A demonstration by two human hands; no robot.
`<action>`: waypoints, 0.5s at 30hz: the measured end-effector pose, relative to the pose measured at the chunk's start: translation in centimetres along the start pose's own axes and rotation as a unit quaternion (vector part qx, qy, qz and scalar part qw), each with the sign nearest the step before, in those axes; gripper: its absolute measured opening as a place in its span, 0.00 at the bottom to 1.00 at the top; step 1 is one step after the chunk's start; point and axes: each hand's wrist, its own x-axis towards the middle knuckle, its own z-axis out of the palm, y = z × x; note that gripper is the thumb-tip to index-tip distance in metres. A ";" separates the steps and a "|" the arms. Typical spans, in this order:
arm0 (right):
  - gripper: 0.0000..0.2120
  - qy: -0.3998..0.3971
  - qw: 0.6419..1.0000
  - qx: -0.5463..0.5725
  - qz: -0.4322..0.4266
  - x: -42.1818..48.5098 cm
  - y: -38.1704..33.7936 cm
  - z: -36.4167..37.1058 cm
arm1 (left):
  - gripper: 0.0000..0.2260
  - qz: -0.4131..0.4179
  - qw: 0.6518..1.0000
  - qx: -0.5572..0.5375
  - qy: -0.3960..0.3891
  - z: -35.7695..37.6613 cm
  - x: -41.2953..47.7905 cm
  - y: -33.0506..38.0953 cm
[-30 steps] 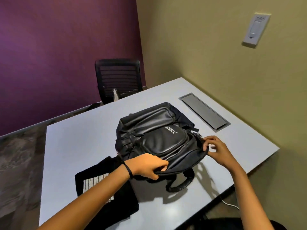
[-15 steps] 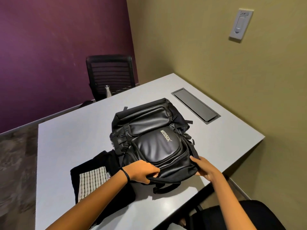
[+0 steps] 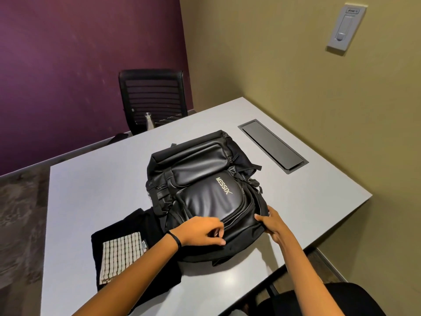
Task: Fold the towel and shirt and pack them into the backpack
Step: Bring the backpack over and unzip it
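Grey table (image 3: 91,190) fills a corner room of purple and olive walls, and on it a black backpack (image 3: 205,179) is laid flat, front panel up, its near end turned toward the person. That end is worked by both hands: the left hand (image 3: 200,231) is set on the near seam with its fingers (image 3: 216,233) curled and pinched together at a zip line, though whether a pull is caught between them cannot be told; the right hand (image 3: 271,224) is wrapped round the near right corner, thumb on top. Just left of the pack the folded black shirt (image 3: 127,224) is seen with the checked towel (image 3: 120,254) stacked on it, neither yet packed. One corner of the shirt appears to be pinned under the pack, so a hard tug could drag the pile and spoil the folds. The near table edge runs close to the right hand, and a pull that way could carry the pack over it. A snagged zip is also a risk if the fabric is not held taut. Open room is offered across the far left of the table; on the right a recessed hatch (image 3: 273,147) lies apart from the pack, and a chair (image 3: 152,96) with a bottle (image 3: 149,120) stands beyond the far edge.
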 end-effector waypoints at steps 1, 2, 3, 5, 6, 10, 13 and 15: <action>0.22 0.000 1.000 0.001 -0.001 0.4 -0.1 0.2 | 0.11 0.011 0.998 0.029 0.054 0.0 0.6 -0.2; 0.22 0.001 1.000 -0.002 -0.002 0.8 -0.1 0.4 | 0.11 0.019 0.994 0.048 0.101 0.1 1.3 -0.5; 0.22 0.001 1.000 -0.006 -0.004 1.4 -0.1 0.6 | 0.12 0.025 0.988 0.058 0.139 0.2 2.2 -0.9; 0.23 -0.002 1.000 -0.018 -0.006 2.4 -0.1 0.9 | 0.17 0.023 0.982 0.083 0.170 0.7 4.0 -2.2; 0.23 -0.003 1.000 -0.023 -0.006 2.8 -0.1 1.1 | 0.21 0.015 0.982 0.100 0.158 1.0 4.8 -2.7; 0.23 -0.007 0.999 -0.032 0.002 3.8 -0.4 1.6 | 0.27 -0.020 0.980 0.184 0.075 2.6 6.3 -4.9; 0.23 -0.005 0.999 -0.049 0.006 4.5 -0.5 1.6 | 0.29 -0.027 0.965 0.248 0.076 3.7 6.5 -5.8; 0.23 0.001 0.998 -0.069 0.007 5.0 -0.4 1.5 | 0.33 -0.006 0.959 0.275 0.072 4.1 6.9 -6.1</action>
